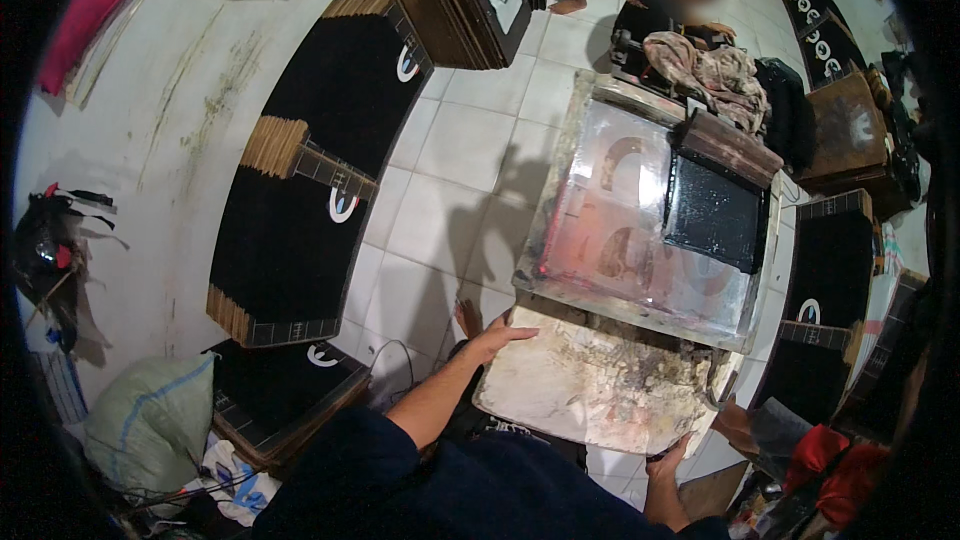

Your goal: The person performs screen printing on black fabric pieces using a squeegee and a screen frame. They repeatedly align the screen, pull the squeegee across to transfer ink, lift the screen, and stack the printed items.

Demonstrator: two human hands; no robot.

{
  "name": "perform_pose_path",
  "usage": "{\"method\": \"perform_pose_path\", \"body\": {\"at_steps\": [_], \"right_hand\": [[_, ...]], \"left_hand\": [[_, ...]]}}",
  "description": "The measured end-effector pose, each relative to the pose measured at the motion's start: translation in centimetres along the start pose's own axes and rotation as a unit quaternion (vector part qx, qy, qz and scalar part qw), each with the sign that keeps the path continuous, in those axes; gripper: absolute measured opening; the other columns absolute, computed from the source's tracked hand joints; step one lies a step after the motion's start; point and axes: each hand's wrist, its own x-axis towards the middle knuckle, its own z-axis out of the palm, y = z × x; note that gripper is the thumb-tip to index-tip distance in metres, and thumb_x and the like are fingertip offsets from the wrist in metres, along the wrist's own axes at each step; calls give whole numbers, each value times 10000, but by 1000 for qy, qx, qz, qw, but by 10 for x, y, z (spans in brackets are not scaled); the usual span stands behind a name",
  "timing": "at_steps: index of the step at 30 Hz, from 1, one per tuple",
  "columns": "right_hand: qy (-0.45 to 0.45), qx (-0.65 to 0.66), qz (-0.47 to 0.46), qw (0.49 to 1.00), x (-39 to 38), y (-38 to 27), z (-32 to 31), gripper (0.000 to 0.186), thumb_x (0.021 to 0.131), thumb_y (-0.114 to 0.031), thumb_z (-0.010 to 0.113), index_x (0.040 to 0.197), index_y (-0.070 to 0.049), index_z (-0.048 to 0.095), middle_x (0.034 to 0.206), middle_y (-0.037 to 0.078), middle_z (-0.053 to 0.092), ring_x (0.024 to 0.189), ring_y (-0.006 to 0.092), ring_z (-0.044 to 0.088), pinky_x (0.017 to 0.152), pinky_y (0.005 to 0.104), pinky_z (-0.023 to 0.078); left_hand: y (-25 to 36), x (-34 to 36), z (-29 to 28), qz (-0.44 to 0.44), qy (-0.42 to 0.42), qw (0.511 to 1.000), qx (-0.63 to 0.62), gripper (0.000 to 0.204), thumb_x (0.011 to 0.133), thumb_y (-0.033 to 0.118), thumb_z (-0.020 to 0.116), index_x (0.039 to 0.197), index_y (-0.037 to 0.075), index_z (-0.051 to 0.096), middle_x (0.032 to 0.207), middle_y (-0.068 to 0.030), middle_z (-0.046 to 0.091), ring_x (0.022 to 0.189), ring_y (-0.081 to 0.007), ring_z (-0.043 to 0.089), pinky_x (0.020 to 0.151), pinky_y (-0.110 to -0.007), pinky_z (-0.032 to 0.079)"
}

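Dark cloth of the wearer's shirt (480,495) fills the lower edge, closest of all. On the left stand stacks of brown boards (275,145) bearing 3 black panels (280,240) with pale curved marks. Below them slumps a pale green sack (155,420), and a thin cable (405,355) loops over the tiles near a bare foot (467,318). On the right crowd more black panels, with red cloth (840,460) near the lower corner. Beyond the frame, 1 co-worker (665,10) sits low beside a patterned cloth (715,80).

Before the wearer lies the stained board (570,370), cream, blotched grey and black, its right half roughest. Its far side runs beneath the screen frame (630,310); whether they touch is unclear. The frame's mesh is smeared pink, with a glossy black patch (710,215) at right and a brown bar (730,150) across that patch's far end.

The left hand (500,337) grips the board's left edge. The right hand (668,455) is at its near right corner; its hold is partly hidden, so I cannot tell its closure. Pale tiled floor (450,210) runs broad left of the frame, only a narrow strip right of it.
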Motion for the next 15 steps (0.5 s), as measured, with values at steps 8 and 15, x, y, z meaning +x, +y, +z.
{"method": "perform_pose_path", "body": {"at_steps": [8, 15], "right_hand": [[520, -362, -26, 774, 14, 21, 32, 780, 1010, -665, 480, 1511, -68, 471, 1455, 174, 560, 1299, 385, 555, 1061, 521, 473], [482, -493, -548, 474, -37, 32, 250, 595, 1051, -441, 529, 1394, 44, 560, 1318, 256, 622, 1259, 421, 565, 1120, 488, 406]], "left_hand": [[-3, -9, -132, -78, -33, 996, 34, 1060, 801, 333, 903, 1601, -9, 298, 1244, -117, 676, 1029, -173, 661, 843, -329, 542], [-13, -82, -423, -76, 362, 921, 120, 682, 878, 276, 827, 1413, -23, 528, 1059, -164, 713, 791, -214, 711, 645, -335, 564]]}}
